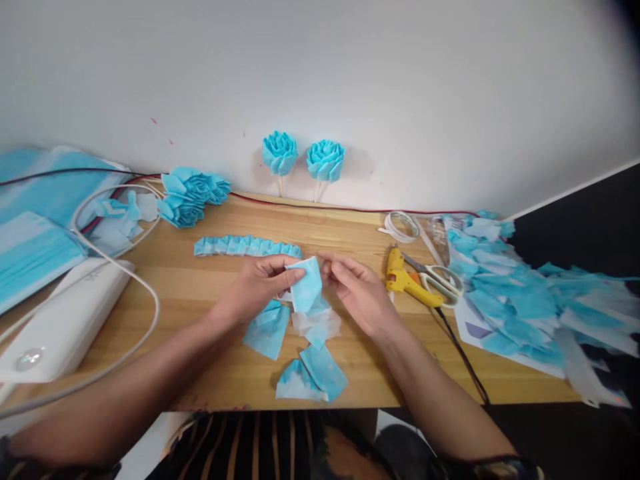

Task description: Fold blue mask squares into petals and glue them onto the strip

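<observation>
Over the middle of a wooden table [200, 333], both my hands hold one small light-blue fabric piece [307, 283]. My left hand [265, 283] pinches its left edge between thumb and fingers. My right hand [357, 290] grips its right edge with curled fingers. Below the hands lie more cut blue pieces [313, 377] and another blue piece [267, 330], plus a whitish scrap [317, 323]. A pleated blue strip [245, 245] lies just beyond my hands.
A yellow glue gun [405, 280] and scissors [440, 277] lie right of my hands, beside a heap of blue scraps [515, 293]. Two blue fabric roses [303, 157] stand against the wall; more blooms [193, 193] lie at left. A white box [65, 320] and cable [145, 293] sit at left.
</observation>
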Demonstrator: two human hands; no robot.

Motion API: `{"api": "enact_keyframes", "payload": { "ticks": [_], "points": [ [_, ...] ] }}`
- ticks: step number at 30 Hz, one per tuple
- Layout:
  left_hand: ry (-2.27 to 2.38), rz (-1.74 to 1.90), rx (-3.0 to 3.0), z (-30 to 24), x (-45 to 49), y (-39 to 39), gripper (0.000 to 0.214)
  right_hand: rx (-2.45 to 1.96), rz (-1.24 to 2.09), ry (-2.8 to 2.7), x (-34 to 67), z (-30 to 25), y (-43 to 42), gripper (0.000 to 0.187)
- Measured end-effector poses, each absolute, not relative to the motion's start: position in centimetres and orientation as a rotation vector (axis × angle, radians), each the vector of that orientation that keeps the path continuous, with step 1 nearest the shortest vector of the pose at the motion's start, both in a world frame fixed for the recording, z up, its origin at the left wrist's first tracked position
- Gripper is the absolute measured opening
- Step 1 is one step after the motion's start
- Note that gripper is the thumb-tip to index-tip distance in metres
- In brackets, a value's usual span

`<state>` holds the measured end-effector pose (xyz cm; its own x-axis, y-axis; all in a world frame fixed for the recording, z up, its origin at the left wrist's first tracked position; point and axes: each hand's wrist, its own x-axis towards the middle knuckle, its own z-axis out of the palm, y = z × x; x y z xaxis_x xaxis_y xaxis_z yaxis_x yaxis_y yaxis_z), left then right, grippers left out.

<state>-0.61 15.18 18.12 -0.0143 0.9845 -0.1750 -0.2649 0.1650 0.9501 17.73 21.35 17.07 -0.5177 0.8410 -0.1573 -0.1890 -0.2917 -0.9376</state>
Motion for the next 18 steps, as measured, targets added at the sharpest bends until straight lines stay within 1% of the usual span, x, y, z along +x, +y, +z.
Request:
{"api": "enact_keyframes", "payload": {
  "ticks": [4, 7, 13, 18],
  "points": [
    [1.101, 1.183, 0.951, 17.80, -0.48, 14.84, 0.031, -0.760, 2.084, -1.247, 17.47, 16.69, 21.23, 0.036],
    [1.137, 1.219, 1.035, 17.58, -0.44, 14.73, 0.035, -0.725, 2.140, -1.245, 17.51, 16.69, 21.28, 0.039],
    [1.259, 1.264, 1.136, 17.37, -0.56, 14.77, 0.033, -0.666, 2.260, -1.308, 17.93, 17.08, 21.10, 0.037],
    [1.260, 1.301, 1.116, 17.41, -0.49, 14.75, 0.037, -0.730, 2.262, -1.218, 17.92, 17.13, 21.13, 0.025]
  ]
}}
